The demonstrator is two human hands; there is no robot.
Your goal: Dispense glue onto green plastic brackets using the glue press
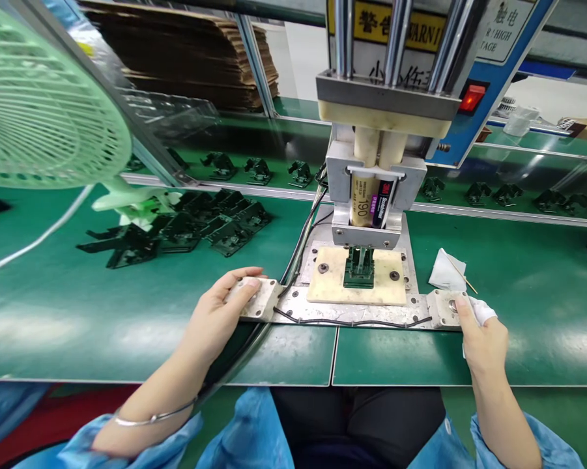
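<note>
A press machine [386,130] with a two-tube adhesive cartridge [374,202] stands over a cream fixture plate [332,286]. A dark green plastic part [358,268] sits in the fixture under the nozzle. My left hand [219,312] lies flat on the left metal button block [257,296], fingers stretched out. My right hand [479,335] presses its thumb on the button of the right metal block [444,307] while its curled fingers hold a white cloth [483,311].
A pile of dark green parts [186,228] lies left of the machine. A green fan [43,104] stands at the far left. More parts [258,170] sit on the belt behind. A white wipe and a stick [448,270] lie right of the fixture.
</note>
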